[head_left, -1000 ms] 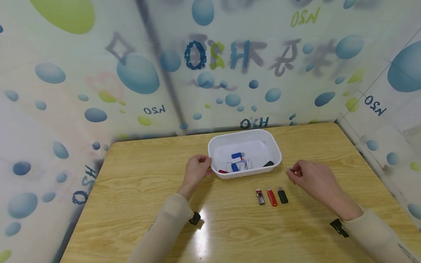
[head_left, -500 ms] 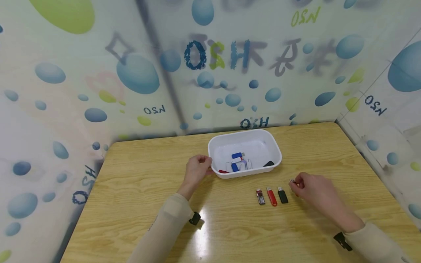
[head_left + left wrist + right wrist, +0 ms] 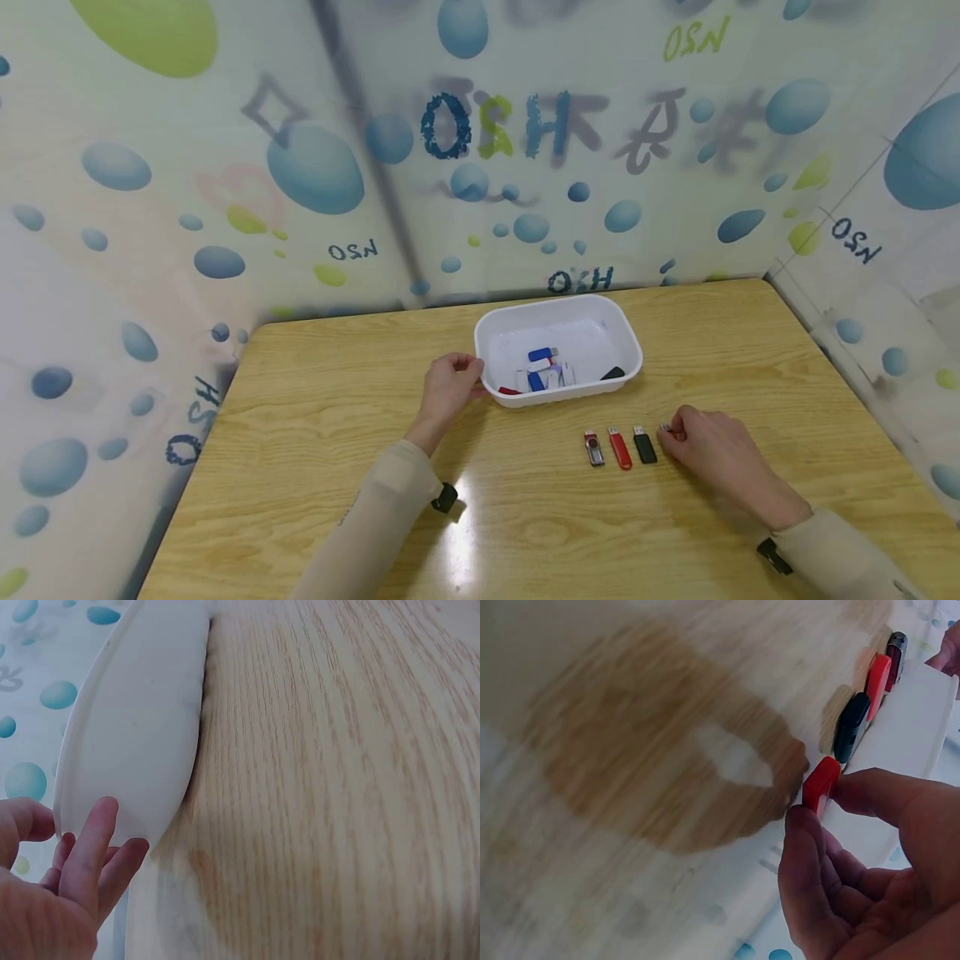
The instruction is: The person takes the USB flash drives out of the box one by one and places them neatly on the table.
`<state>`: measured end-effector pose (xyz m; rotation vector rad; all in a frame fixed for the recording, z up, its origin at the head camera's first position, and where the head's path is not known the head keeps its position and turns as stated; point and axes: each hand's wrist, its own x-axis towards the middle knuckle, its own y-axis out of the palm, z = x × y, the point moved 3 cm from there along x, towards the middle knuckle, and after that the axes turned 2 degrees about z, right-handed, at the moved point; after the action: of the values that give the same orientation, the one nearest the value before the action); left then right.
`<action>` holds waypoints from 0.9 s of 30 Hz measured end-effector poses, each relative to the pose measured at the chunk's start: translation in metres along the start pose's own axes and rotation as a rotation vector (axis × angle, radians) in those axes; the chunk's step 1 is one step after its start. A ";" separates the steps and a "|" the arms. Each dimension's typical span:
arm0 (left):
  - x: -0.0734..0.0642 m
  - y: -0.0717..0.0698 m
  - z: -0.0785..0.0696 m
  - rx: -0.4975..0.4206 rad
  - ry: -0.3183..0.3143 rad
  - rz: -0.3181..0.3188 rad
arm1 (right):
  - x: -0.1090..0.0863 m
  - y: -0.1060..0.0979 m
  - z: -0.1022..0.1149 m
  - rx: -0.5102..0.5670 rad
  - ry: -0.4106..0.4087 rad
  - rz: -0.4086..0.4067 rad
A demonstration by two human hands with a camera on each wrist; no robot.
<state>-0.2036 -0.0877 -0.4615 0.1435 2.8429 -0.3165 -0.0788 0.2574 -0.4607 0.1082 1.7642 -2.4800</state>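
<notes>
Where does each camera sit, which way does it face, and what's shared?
Head: on the head, facing forward and down at the table, white tray, sleeves, left hand and right hand.
Left wrist: on that wrist, facing along the tray's outer wall; left fingers at its near end.
Right wrist: on that wrist, facing across the table; right fingers pinch a red USB stick, some of the left hand beyond.
Head and right wrist both show the row of three USB sticks.

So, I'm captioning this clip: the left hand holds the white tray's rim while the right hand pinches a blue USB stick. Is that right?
The colour is wrong: the right wrist view shows the right hand pinching a red USB stick, not a blue one. The rest stands.
</notes>
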 end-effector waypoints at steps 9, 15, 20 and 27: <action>-0.001 -0.001 0.000 -0.015 0.008 0.010 | 0.003 0.004 0.000 0.003 0.014 0.016; 0.000 0.000 0.000 -0.018 0.006 0.002 | 0.003 0.004 -0.001 0.002 0.006 0.016; -0.001 0.001 -0.001 -0.021 0.006 -0.004 | 0.003 0.003 -0.002 0.005 0.007 0.022; 0.000 0.000 0.001 -0.001 0.001 -0.006 | 0.004 0.002 0.000 0.002 0.015 0.041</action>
<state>-0.2036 -0.0876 -0.4621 0.1356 2.8449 -0.3156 -0.0829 0.2569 -0.4630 0.1625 1.7477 -2.4585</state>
